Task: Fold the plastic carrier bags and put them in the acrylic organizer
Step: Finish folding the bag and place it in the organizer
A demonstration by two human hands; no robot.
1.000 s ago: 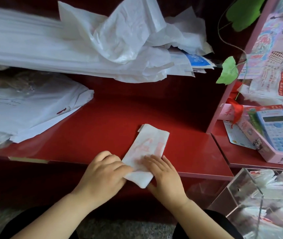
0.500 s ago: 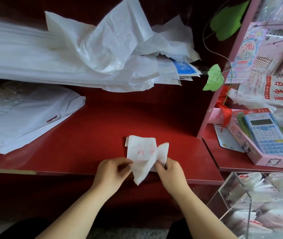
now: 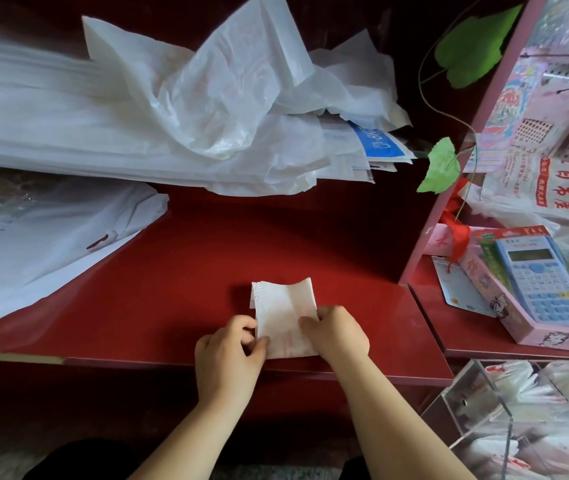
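Okay, the folded carrier bag (image 3: 282, 318) has changed shape. A second ago it lay as a long flat strip under both hands, half a second ago it was lifted and being doubled over. Now it is a shorter, thicker packet down at the front edge of the red table (image 3: 189, 271), right of the middle. Its far edge still curls up a little, so the fold is not pressed flat yet.

My read is that this bag is nearly done: one more press or fold, then it goes into the organizer.

The left hand (image 3: 227, 355) has its fingers (image 3: 259, 342) curled, with the thumb and forefinger pinching the packet's left edge. The right hand (image 3: 336, 332) has its fingers (image 3: 307, 322) bent over the right edge and is gripping it too. Neither hand is open, and both hold the same bag.

The acrylic organizer (image 3: 477, 403) sits below the table's front right corner, with folded bags already inside. A heap of loose bags (image 3: 207, 98) along the back edge is still unfolded, so plenty of the task is left. A blue calculator (image 3: 542, 282) sits off to the right and isn't involved.
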